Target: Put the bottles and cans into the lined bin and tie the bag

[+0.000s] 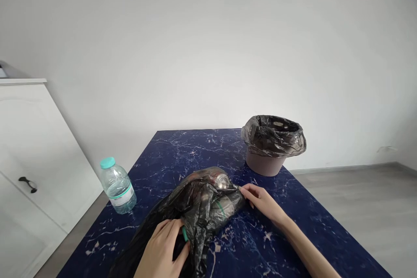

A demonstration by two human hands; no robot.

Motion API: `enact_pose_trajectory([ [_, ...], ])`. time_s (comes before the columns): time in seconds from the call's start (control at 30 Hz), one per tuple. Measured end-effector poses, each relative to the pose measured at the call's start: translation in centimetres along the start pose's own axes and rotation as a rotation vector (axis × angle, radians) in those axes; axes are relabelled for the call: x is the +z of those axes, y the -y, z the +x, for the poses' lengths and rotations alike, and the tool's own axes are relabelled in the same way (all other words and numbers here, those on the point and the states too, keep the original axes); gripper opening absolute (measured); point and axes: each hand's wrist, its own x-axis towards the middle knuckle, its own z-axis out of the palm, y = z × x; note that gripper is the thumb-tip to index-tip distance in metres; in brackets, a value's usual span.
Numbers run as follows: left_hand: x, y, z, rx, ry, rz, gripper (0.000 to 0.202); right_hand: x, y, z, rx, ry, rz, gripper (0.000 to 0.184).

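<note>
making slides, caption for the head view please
Left hand on a bulging black bag, right hand pinching its end, atop a blue marbled table.

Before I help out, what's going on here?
A person's right hand pinches the right end of a black plastic bag on a blue marbled table. The left hand touches the bag's near side, beside a green object. A clear plastic bottle with a turquoise cap stands left; a pinkish bin lined with black plastic, farther back right.

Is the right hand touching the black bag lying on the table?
Touching: the head view shows the right hand with its fingertips pinching the edge of the black bag.
</note>
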Motion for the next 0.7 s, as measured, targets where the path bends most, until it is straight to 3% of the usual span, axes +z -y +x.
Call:
enact_pose_trajectory([
  [0.13, -0.5, -0.8, 0.0, -0.040, -0.027, -0.031, 0.030, 0.8, -0.3, -0.3, -0.005, -0.021, 0.051, 0.058],
  [0.3, -0.6, -1.2, 0.4, -0.104, 0.012, -0.139, 0.014, 1.2, -0.5, -0.4, 0.031, -0.106, 0.128, 0.062],
  [0.43, -1.0, -1.5, 0.7, -0.146, 0.022, -0.224, 0.014, 1.1, -0.7, -0.4, 0.053, -0.176, 0.205, 0.063],
  [0.7, -2.0, -1.4, 0.8, -0.260, -0.064, -0.257, 0.047, 0.8, -0.8, -0.7, 0.045, -0.291, 0.367, 0.055],
])
